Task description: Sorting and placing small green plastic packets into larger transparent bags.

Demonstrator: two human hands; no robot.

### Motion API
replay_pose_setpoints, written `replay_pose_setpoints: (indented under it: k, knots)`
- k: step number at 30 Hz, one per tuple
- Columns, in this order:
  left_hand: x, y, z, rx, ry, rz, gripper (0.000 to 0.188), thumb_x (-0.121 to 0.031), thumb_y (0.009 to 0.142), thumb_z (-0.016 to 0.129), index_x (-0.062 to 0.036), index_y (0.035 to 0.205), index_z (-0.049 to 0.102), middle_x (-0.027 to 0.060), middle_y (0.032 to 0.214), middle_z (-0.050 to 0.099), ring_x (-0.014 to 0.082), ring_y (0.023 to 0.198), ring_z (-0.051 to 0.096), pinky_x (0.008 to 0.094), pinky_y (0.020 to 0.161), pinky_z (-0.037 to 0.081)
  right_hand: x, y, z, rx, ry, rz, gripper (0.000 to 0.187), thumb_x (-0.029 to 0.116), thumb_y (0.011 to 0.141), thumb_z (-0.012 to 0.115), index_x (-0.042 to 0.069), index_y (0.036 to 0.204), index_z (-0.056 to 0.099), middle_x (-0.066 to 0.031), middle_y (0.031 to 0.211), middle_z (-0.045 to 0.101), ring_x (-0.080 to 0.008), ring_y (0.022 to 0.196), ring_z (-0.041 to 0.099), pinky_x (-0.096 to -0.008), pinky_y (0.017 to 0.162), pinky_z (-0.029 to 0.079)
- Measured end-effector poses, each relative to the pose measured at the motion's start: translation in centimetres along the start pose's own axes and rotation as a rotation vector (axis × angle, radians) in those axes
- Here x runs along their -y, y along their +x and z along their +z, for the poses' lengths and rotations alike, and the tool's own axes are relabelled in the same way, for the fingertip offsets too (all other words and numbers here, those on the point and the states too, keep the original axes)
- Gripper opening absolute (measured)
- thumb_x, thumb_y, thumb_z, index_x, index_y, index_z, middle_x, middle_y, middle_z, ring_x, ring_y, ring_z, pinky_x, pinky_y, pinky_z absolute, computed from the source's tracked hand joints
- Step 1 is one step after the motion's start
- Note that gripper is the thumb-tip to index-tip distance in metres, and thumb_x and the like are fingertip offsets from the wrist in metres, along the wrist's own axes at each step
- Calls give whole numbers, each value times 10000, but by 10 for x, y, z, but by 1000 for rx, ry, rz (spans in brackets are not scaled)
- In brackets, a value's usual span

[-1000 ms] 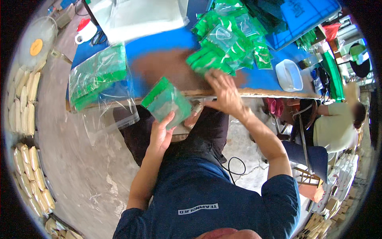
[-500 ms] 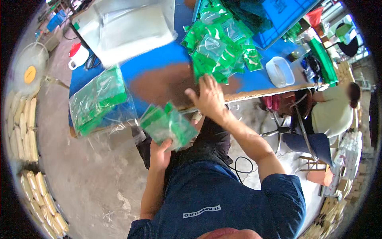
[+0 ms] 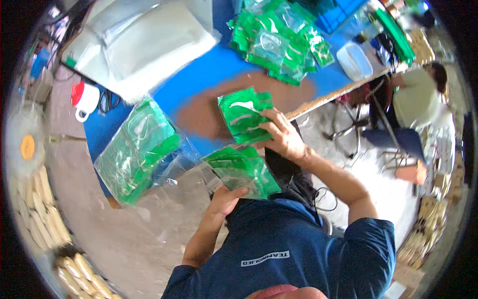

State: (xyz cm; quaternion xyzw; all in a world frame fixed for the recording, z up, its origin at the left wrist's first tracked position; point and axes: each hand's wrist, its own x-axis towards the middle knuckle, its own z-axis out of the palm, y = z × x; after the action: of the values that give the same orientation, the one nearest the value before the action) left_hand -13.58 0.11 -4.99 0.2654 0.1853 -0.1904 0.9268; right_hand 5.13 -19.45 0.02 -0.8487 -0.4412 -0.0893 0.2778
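My left hand [image 3: 228, 199] grips a fanned stack of flat green-and-clear packets [image 3: 244, 172] in front of my body, its thumb across the near edge. Just above, my right hand [image 3: 288, 139] pinches a green packet [image 3: 241, 113] with a white curved mark by its right side. More packets may lie under that one; I cannot tell. A loose pile of similar packets [image 3: 279, 47] lies at the back of the blue table. To the left, a large clear plastic bag [image 3: 142, 144] filled with green packets rests at the table's front edge.
A white tray [image 3: 82, 62] with clear plastic sheets stands at the back left, near a white-and-red mug [image 3: 88, 102]. A white plastic tub [image 3: 354, 61] and a blue crate [image 3: 338, 15] are at the right. A seated person [image 3: 418, 97] is beyond the table's right side.
My right hand has come away from the pile toward my body and now holds a green packet. My left hand still holds its stack, and the view has turned somewhat.
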Motion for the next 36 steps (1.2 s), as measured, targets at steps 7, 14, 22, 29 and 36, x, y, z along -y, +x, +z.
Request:
replay_pose_setpoints:
  k: [7,14,22,29,36]
  knots:
    - [-23,4,9,146,198,50,542,-12,817,734,-35,1314,517,63,1256,596,202,1189,559,386,1015,461,-5,1,-55,-144,103,453,216,170,905,637,5,1032,576,-235,840,621,-468,783,609,-498,679,501]
    - [-38,29,47,129,-94,90,486,2,854,677,-23,1308,507,83,1255,595,251,1172,573,407,1012,473,-16,24,-167,138,352,345,421,290,907,674,-73,1113,619,-215,985,692,-187,906,639,-364,807,495]
    - [-50,87,97,34,-106,76,346,-79,897,583,37,1222,562,131,1098,651,246,970,659,390,854,543,-31,91,-182,709,801,329,366,177,845,744,-65,1104,656,-42,918,673,-105,868,580,-278,764,471]
    - [-47,109,127,-170,11,196,326,-265,975,586,-42,1213,601,63,1104,677,184,994,651,352,870,518,-98,106,-119,652,469,102,331,215,872,660,-22,1103,653,-203,925,681,-275,817,650,-368,740,491]
    - [-35,104,126,-271,79,370,323,-72,890,699,-25,1195,600,65,1128,665,182,1023,640,344,877,513,-122,117,-99,335,657,348,256,172,939,584,6,1103,690,-106,928,717,-174,847,645,-325,778,510]
